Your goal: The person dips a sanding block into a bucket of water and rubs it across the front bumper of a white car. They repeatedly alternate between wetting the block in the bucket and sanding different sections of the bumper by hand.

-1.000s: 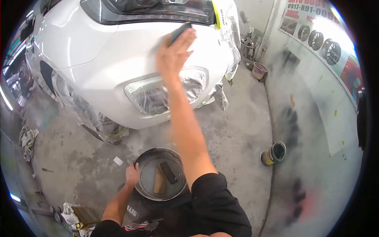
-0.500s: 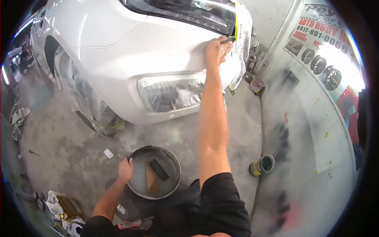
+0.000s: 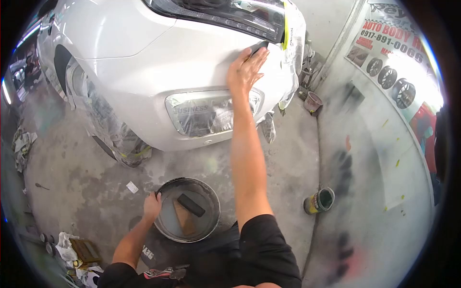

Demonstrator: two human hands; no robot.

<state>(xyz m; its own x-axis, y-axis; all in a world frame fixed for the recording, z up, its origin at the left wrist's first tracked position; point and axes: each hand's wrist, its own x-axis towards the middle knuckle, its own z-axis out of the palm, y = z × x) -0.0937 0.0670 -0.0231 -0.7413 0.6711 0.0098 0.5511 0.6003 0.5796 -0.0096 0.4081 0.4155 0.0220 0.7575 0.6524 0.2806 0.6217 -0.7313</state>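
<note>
My right hand (image 3: 246, 72) lies on the light silver car panel (image 3: 201, 62), just below the dark lamp (image 3: 240, 21), with its fingers over a thin black pad (image 3: 260, 47). Lower left, my left hand (image 3: 152, 205) grips the rim of a round bucket (image 3: 217, 206) of cloudy water. Inside the bucket are a black block (image 3: 191, 205) and a brown piece (image 3: 182, 218). Clear film covers the recess (image 3: 204, 115) in the panel.
An open can (image 3: 319, 201) stands on the floor by the right wall, with a small pot (image 3: 312, 102) farther back. Masking film wraps the wheel (image 3: 101, 110). Rags and a box (image 3: 85, 250) lie lower left.
My right hand has slid left across the panel with the black pad, away from the yellow tape. The block and brown piece have shifted slightly in the bucket. My left hand stays on the rim.
</note>
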